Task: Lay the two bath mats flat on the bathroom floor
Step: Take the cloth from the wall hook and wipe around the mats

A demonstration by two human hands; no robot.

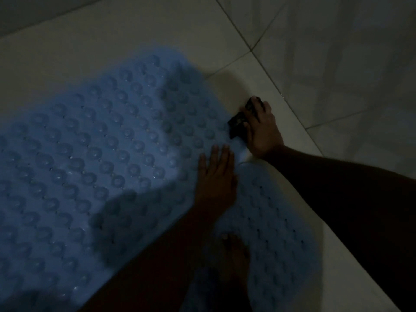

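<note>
Blue mat [90, 154] w/ suction cups facing up lies on tile floor [337, 64]; 2nd mat [270, 221] beneath foot [234, 255]. L hand [216, 176] flat, open, pressing on mat. R hand [263, 129] closed on dark object [236, 123] at mat edge. Step: smoothing, I'd say. Next: check cup side, maybe flip.

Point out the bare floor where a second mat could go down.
Bare tile lies open beyond the blue mat, from its far edge up to the wall, and right of the right hand, which holds a dark object. It is crowded near the mat's right edge: left hand, a foot, both arms.
</note>
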